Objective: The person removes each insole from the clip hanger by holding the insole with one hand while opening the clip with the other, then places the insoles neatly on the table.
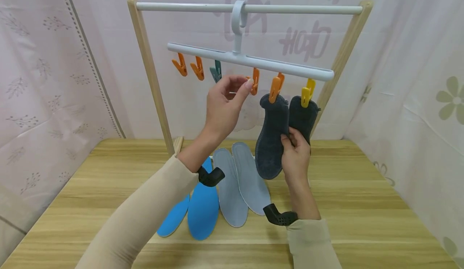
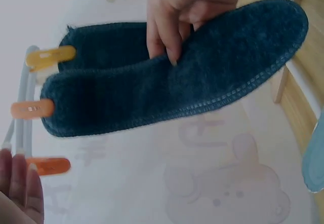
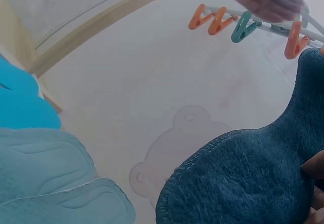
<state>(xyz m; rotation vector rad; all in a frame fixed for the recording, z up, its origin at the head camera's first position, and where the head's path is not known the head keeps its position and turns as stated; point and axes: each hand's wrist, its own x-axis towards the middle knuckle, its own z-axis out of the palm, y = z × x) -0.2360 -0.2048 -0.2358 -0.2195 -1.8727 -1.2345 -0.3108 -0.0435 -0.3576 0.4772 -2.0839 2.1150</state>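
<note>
Two dark fuzzy insoles hang from a white clip hanger (image 1: 290, 68). An orange clip (image 1: 276, 87) holds the left dark insole (image 1: 269, 148), and a yellow clip (image 1: 307, 94) holds the right dark insole (image 1: 302, 114). My right hand (image 1: 296, 156) pinches the inner edge of the left one, partly covering the other. Up by the bar, my left hand (image 1: 225, 102) has its fingertips beside a free orange clip (image 1: 255, 81). The left wrist view shows those fingers (image 2: 19, 176) fairly straight at the clip's end; whether they touch it is unclear.
Two blue insoles (image 1: 204, 212) and two grey insoles (image 1: 232, 198) lie on the wooden table (image 1: 362, 220), below my left forearm. Further left hang two orange clips and a green clip (image 1: 216, 71). A wooden-legged stand with a white rail (image 1: 304, 9) carries the hanger, which tilts down rightward.
</note>
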